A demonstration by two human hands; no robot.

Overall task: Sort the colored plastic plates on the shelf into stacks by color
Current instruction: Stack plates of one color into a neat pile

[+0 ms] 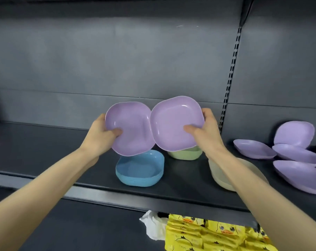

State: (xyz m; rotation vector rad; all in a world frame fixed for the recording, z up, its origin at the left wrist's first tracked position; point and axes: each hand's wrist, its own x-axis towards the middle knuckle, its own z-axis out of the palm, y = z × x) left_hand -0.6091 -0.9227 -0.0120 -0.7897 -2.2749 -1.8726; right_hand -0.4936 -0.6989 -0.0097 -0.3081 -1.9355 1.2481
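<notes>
- A shop: a dark metal display shelf (pixel 45 147) with a flat back panel (pixel 117 60) beyond the left hand (pixel 101 134).
- A slotted upright (pixel 229 77) for brackets rises just right of the right hand (pixel 202 131).
- Identical purple plates (pixel 253 148) lie farther right of that hand, and yellow duck-printed packets (pixel 207 234) are piled below it.

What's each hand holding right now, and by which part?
Left hand grips the left purple plate by its lower-left rim, thumb inside. Right hand grips the right purple plate by its lower-right rim, thumb inside.
</notes>
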